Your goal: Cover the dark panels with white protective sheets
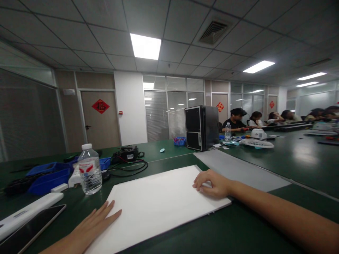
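A large white sheet (161,204) lies flat on the dark green table (304,165) in front of me. My left hand (99,218) rests flat on its near left corner, fingers stretched out and together. My right hand (212,183) sits on the sheet's far right edge, fingers curled down onto the surface with nothing in them that I can see. A grey sheet (238,169) lies just beyond my right hand.
A clear water bottle (90,169) stands left of the white sheet. Blue bins (49,176), a black cable bundle (129,158), a tablet (29,229) and a white bar (29,211) lie at the left. A black computer tower (201,127) stands mid-table. Several people sit far right.
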Available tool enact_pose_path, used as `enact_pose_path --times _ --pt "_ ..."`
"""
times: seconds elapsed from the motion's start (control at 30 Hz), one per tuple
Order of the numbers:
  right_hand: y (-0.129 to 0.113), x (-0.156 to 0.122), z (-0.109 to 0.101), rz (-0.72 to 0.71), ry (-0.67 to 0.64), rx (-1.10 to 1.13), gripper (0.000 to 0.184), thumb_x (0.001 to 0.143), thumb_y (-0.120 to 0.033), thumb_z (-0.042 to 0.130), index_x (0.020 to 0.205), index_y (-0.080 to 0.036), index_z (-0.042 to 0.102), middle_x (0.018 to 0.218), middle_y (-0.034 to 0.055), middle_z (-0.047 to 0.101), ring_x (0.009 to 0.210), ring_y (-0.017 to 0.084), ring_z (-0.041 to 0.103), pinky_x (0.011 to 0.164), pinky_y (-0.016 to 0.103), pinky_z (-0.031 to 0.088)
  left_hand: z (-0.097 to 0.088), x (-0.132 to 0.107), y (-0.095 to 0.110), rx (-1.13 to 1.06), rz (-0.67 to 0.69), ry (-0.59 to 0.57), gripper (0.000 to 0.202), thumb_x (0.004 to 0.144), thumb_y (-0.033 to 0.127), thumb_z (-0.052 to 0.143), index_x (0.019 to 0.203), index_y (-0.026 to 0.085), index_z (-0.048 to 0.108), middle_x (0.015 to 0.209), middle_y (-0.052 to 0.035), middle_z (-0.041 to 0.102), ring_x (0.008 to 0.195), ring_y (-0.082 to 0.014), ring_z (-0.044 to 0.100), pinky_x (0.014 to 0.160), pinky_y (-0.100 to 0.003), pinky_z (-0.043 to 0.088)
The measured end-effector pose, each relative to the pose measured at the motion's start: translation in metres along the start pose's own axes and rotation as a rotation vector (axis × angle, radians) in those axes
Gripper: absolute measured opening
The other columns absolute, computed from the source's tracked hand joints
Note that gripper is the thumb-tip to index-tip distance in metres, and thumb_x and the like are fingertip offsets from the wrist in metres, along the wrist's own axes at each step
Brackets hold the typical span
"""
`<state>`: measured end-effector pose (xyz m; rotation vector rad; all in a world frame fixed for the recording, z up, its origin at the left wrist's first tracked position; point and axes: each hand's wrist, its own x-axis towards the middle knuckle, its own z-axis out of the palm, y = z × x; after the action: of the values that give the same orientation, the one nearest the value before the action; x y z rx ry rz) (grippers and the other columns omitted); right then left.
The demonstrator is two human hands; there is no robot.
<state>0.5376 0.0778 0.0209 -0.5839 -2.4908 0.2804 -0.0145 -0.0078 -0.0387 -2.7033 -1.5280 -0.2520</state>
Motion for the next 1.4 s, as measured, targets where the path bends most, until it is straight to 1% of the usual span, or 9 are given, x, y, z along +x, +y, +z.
enact_pose_path --times 0.23,0.33,0.67,0.87,1.0,1.13,1.27,1.33,1.4 --pt "-0.004 0.000 0.000 0.007 0.002 -0.004 0.017 0.088 -0.025 0.065 0.100 -0.022 0.077 0.102 0.0060 0.079 0.098 0.021 0.072 0.089 0.037 0.056 -0.005 -0.004 0.016 -0.042 -0.051 0.161 0.094 0.070 0.086 0.054 0.152 0.043 0.043 0.166 0.0022 0.033 0.151 -0.0394 0.032 0.122 -0.056 0.029" --pt "-0.004 -0.001 0.001 -0.004 0.011 -0.004 0.017 0.088 -0.025 0.065 0.099 -0.022 0.077 0.102 0.0059 0.079 0.097 0.021 0.072 0.089 0.037 0.056 -0.008 -0.006 0.019 -0.076 -0.005 0.170 0.098 0.065 0.085 0.059 0.152 0.039 0.046 0.165 0.0001 0.037 0.152 -0.0389 0.032 0.123 -0.056 0.028" --pt "-0.010 0.002 0.005 -0.078 0.011 0.009 0.016 0.088 -0.020 0.064 0.099 -0.021 0.075 0.104 0.0062 0.078 0.100 0.019 0.072 0.091 0.036 0.055 -0.007 -0.009 0.019 -0.134 0.014 0.156 0.091 0.073 0.085 0.055 0.152 0.042 0.044 0.166 0.0028 0.033 0.152 -0.0367 0.030 0.123 -0.054 0.028" --pt "-0.007 0.002 0.008 -0.042 -0.013 0.058 0.018 0.087 -0.021 0.065 0.102 -0.022 0.075 0.110 0.0061 0.077 0.104 0.020 0.071 0.093 0.037 0.055 -0.038 -0.012 0.025 -0.172 0.003 0.060 0.070 0.086 0.070 0.057 0.151 0.048 0.041 0.164 0.0072 0.035 0.150 -0.0353 0.034 0.121 -0.055 0.032" --pt "0.002 0.003 0.006 0.098 0.045 -0.052 0.019 0.090 -0.026 0.063 0.104 -0.023 0.076 0.111 0.0070 0.077 0.104 0.022 0.071 0.096 0.039 0.054 -0.053 -0.011 0.030 -0.168 -0.022 0.026 0.055 0.096 0.056 0.053 0.149 0.050 0.041 0.162 0.0103 0.037 0.149 -0.0315 0.036 0.122 -0.054 0.032" --pt "0.019 -0.001 -0.002 0.378 0.158 -0.337 0.029 0.091 -0.030 0.058 0.113 -0.021 0.074 0.118 0.0103 0.075 0.110 0.028 0.068 0.101 0.047 0.050 -0.037 -0.008 0.022 -0.153 -0.069 0.096 0.050 0.100 0.052 0.046 0.149 0.048 0.041 0.162 0.0105 0.038 0.149 -0.0284 0.038 0.124 -0.052 0.030" --pt "0.030 -0.006 -0.009 0.588 0.098 -0.498 0.035 0.091 -0.034 0.055 0.116 -0.020 0.074 0.119 0.0105 0.075 0.110 0.031 0.068 0.097 0.046 0.051 -0.006 -0.005 0.002 -0.123 -0.166 0.274 0.049 0.101 0.057 0.039 0.147 0.045 0.048 0.160 0.0090 0.042 0.150 -0.0282 0.037 0.125 -0.056 0.025" --pt "0.030 -0.007 -0.009 0.609 0.061 -0.510 0.033 0.090 -0.034 0.054 0.113 -0.022 0.075 0.116 0.0093 0.076 0.108 0.031 0.068 0.093 0.044 0.052 0.003 -0.004 -0.008 -0.114 -0.218 0.260 0.051 0.100 0.059 0.038 0.149 0.045 0.046 0.161 0.0083 0.040 0.150 -0.0303 0.035 0.124 -0.060 0.024" --pt "0.027 -0.006 -0.008 0.595 0.037 -0.515 0.033 0.091 -0.035 0.052 0.111 -0.023 0.076 0.113 0.0088 0.077 0.105 0.030 0.069 0.090 0.042 0.053 0.008 -0.003 -0.018 -0.122 -0.246 0.151 0.055 0.099 0.060 0.040 0.152 0.044 0.040 0.164 0.0072 0.033 0.151 -0.0327 0.031 0.122 -0.063 0.025"
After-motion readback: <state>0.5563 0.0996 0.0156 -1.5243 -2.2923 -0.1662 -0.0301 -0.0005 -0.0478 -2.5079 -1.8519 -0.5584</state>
